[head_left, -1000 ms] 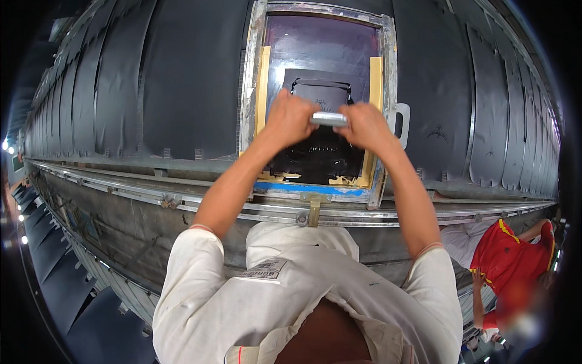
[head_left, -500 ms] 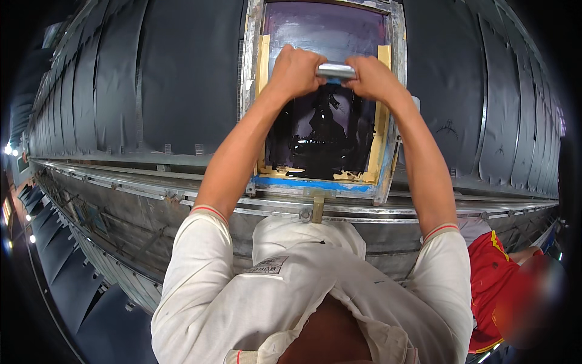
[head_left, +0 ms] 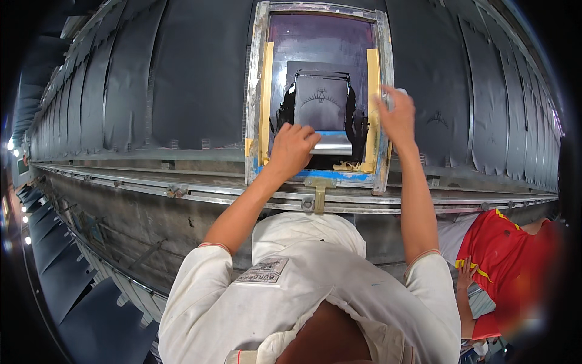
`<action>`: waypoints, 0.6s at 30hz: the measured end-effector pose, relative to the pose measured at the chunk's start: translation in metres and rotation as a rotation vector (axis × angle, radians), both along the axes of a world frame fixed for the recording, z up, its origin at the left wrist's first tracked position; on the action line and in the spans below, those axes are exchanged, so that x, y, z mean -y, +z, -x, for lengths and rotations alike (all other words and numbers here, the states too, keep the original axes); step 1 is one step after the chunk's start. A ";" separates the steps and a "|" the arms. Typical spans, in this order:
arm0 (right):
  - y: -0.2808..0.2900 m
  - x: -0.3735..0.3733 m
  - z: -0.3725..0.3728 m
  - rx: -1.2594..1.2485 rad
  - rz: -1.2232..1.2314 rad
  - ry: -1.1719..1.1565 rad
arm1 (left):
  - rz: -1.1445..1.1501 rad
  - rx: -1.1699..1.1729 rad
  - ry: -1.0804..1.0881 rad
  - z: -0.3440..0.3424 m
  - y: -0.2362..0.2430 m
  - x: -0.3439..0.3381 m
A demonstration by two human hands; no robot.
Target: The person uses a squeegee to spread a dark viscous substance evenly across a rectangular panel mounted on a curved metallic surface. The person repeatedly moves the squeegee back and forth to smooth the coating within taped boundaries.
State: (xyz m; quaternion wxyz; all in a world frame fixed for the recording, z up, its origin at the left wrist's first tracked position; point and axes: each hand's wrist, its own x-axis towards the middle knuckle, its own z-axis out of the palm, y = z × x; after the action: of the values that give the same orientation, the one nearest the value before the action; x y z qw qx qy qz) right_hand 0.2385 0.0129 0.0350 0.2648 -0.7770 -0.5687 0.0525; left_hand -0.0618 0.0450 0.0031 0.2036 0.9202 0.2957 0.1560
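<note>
— Since half a second ago, the squeegee [head_left: 330, 144] has come from the screen's far end to its near edge, and the right hand [head_left: 397, 115] has let go of it.

— Who holds it?

— The left hand [head_left: 294, 148], fingers closed on its metal handle. The right hand grips the right side of the frame [head_left: 257, 97], over black ink.

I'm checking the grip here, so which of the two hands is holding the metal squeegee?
The left hand grips the metal squeegee at the lower part of the screen frame. The right hand instead rests on the frame's right side.
</note>
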 end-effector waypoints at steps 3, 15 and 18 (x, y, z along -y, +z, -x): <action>-0.028 -0.004 -0.046 -0.105 -0.021 -0.357 | 0.156 -0.075 -0.086 -0.004 0.013 -0.023; -0.070 -0.023 -0.061 -0.592 0.084 -0.442 | 0.249 0.000 0.039 -0.061 0.027 -0.175; -0.059 -0.030 -0.056 -0.628 0.099 -0.463 | 0.177 0.126 0.061 -0.042 0.012 -0.149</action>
State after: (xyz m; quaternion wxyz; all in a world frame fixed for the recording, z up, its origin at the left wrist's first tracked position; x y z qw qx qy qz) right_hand 0.2947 0.0430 -0.0237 0.3931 -0.8427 -0.2663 0.2538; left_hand -0.0197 0.1942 0.0152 0.2973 0.8776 0.3229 0.1929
